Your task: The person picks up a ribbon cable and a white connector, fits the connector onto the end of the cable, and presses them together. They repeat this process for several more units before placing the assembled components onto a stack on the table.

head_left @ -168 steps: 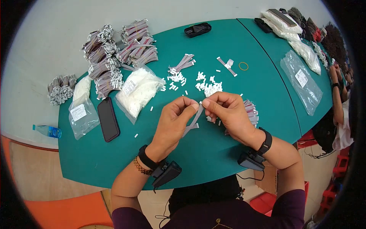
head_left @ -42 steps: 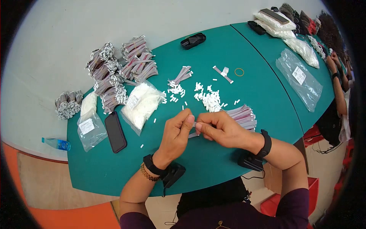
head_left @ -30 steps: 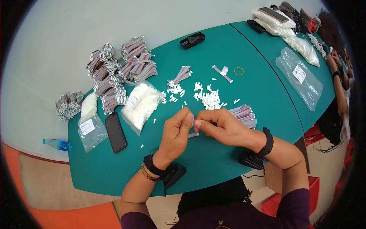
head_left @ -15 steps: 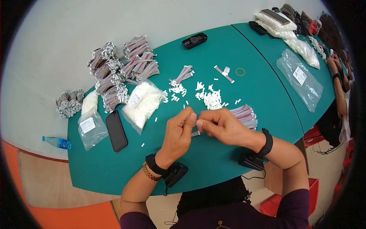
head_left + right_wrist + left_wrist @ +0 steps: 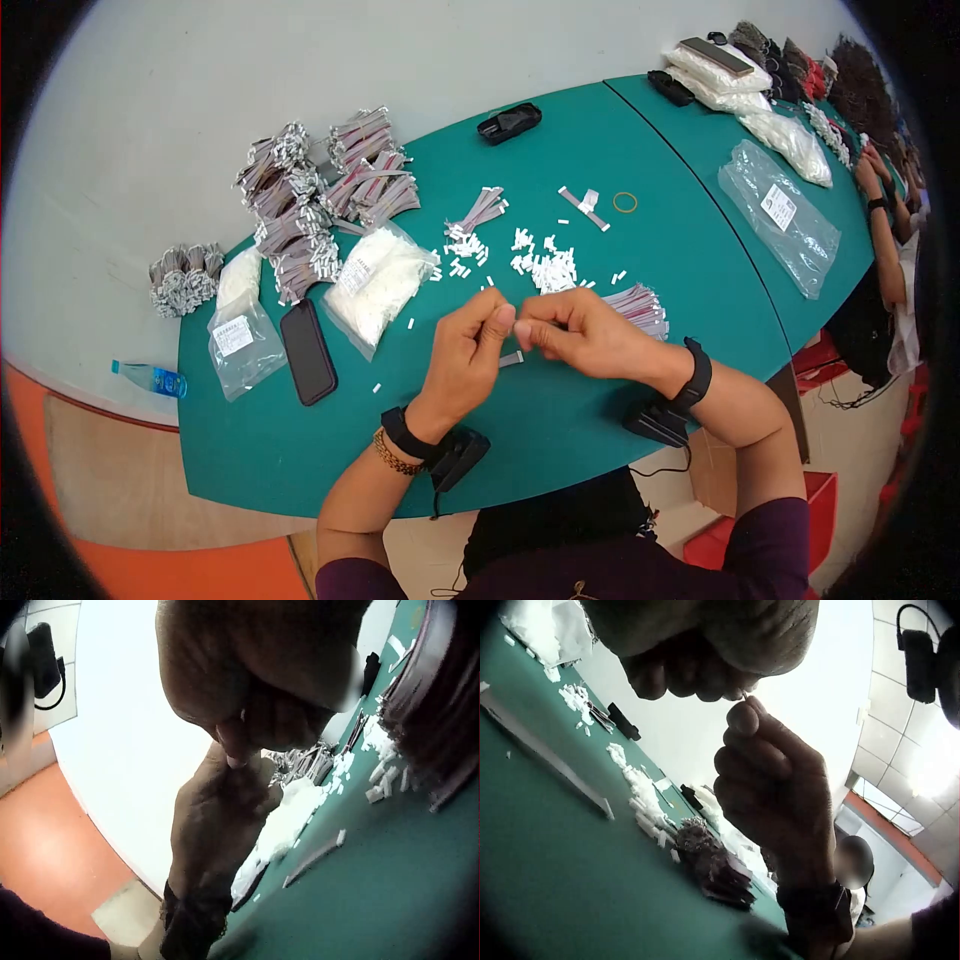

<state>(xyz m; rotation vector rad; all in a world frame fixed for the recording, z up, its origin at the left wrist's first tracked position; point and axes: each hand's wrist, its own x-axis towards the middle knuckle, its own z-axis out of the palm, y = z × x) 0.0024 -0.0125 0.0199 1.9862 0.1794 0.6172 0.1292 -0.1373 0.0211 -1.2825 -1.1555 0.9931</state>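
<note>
Fingers on both hands are curled in, thumbs against index fingers. We have the left hand (image 5: 466, 358) and right hand (image 5: 590, 335) meeting tip to tip, pinching a small piece (image 5: 744, 695) between them; mostly hidden, too small to identify. All places below are relative to the white connector pile (image 5: 548, 272), head view.

Hands are on the near side of the pile, above the green tabletop (image 5: 560, 440). Grey ribbon strip (image 5: 510, 359) shows just below the fingertips, white end out; we can't tell whether it joins the pinched piece.

Right of the pile, slightly nearer us: ribbon bundle (image 5: 636, 310). Left: loose white connectors (image 5: 463, 250), with fanned strips (image 5: 480, 208) just beyond them. Farther left: bag of white pieces (image 5: 375, 285), then black phone (image 5: 309, 355) nearer us. Stacked ribbon bundles (image 5: 370, 180) sit left and beyond.

Beyond the pile, to the right: a strip with a white tag (image 5: 585, 207) and an orange rubber band (image 5: 625, 203). Straight beyond, a bit left: black case (image 5: 510, 123). Well right: clear bag with label (image 5: 778, 208).
</note>
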